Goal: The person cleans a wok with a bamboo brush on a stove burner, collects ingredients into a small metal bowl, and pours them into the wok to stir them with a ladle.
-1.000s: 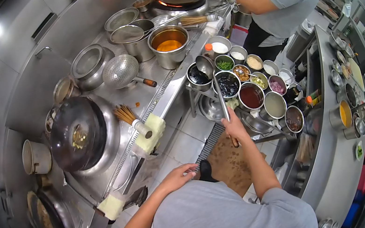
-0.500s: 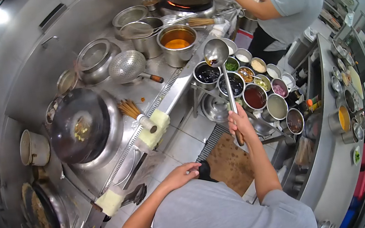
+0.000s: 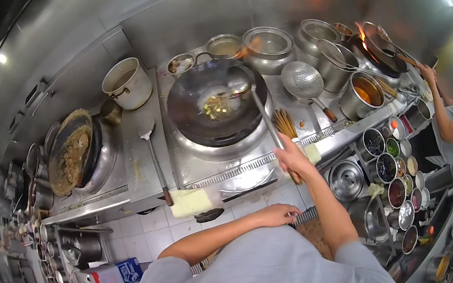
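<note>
My right hand (image 3: 293,158) is closed round the handle of a long steel ladle (image 3: 262,114). The ladle's bowl is tilted over the right side of a dark wok (image 3: 183,104) on the stove. Chopped pale and green pieces (image 3: 215,108) lie in the wok's bottom with some liquid. At my waist, my left hand (image 3: 278,214) holds nothing, its fingers loosely apart. Nearest to the wok's right are a bamboo brush (image 3: 284,124) and a perforated strainer (image 3: 300,79) with a wooden handle. To the left lies a wok spatula (image 3: 153,155) beside a folded yellow cloth (image 3: 189,202).
Seasoning containers (image 3: 387,167) crowd a low rack on the right. A pot of orange liquid (image 3: 367,91) stands on the stove's right end. Beyond it a co-worker's arm (image 3: 443,109) reaches toward a flaming wok (image 3: 368,53). At left sits another wok (image 3: 97,155) with a crusted basket-like strainer (image 3: 72,156).
My view has swung from the seasoning rack to the wok. My right hand has carried the ladle left, from above the containers to over the wok. The left hand stays at my waist.
</note>
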A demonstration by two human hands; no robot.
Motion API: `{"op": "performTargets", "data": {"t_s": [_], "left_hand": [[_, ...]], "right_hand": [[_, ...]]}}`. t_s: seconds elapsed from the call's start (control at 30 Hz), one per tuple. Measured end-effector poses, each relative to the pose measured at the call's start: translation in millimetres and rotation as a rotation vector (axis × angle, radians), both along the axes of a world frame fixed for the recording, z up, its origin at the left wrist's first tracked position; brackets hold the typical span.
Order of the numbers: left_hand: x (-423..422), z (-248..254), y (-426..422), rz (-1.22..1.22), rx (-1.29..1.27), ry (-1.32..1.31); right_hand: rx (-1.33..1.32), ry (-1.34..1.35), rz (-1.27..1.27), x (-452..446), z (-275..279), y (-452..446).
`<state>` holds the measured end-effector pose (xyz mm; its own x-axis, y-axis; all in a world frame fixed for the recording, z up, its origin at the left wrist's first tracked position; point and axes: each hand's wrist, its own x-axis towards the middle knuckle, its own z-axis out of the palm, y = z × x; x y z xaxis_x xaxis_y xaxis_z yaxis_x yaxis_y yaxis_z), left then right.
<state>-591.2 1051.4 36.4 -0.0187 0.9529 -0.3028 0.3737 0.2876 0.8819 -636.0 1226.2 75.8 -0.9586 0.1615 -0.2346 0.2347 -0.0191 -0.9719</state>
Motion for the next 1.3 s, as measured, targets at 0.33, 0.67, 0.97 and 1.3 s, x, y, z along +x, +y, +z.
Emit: {"op": "performTargets", "data": {"t_s": [0.33, 0.67, 0.97, 1.3], "left_hand": [[-35, -5, -24, 0.117, 0.075, -0.044], [-50, 1, -13, 0.362, 0.012, -0.103], [-37, -15, 3, 0.449, -0.176, -0.147], [-29, -15, 17, 0.493, -0.156, -0.114]], "right_hand": [[0.602, 0.06, 0.14, -86, -37, -14], [1.038, -0.055, -0.705, -46, -154, 208], [0.969, -0.123, -0.759, -56, -234, 356], [0.231, -0.132, -0.731, -72, -223, 332]]}}
